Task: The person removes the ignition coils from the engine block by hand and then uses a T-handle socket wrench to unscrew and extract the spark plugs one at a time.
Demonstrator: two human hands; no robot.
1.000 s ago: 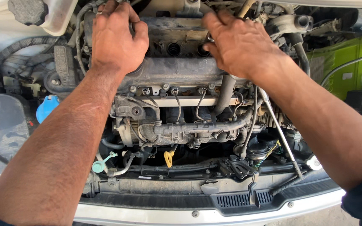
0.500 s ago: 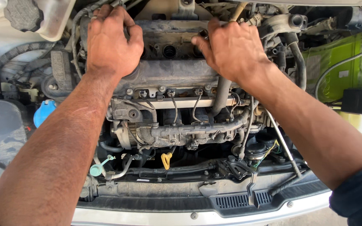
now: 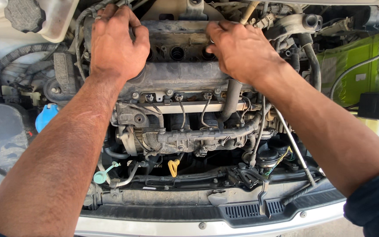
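Note:
I look down into an open car engine bay. My left hand (image 3: 116, 44) lies palm down on the left end of the grey engine cover (image 3: 178, 79), fingers curled over its far edge. My right hand (image 3: 242, 52) rests on the right end of the same cover, fingers bent around the top near the round plug holes (image 3: 177, 53). Both hands press on the cover; what the fingertips grip is hidden. Below the cover run a metal fuel rail (image 3: 189, 106) with thin wires and a grey hose (image 3: 229, 103).
A yellow dipstick handle (image 3: 173, 166) and a pale green cap (image 3: 101, 175) sit low at the front. A blue cap (image 3: 44, 117) is at left, a white reservoir with a black cap (image 3: 25, 15) at top left, a green battery (image 3: 352, 72) at right, a prop rod (image 3: 294, 151) beside it.
Both hands have shifted slightly towards the left on the engine cover, and my view has moved a little closer. The cover stays in place.

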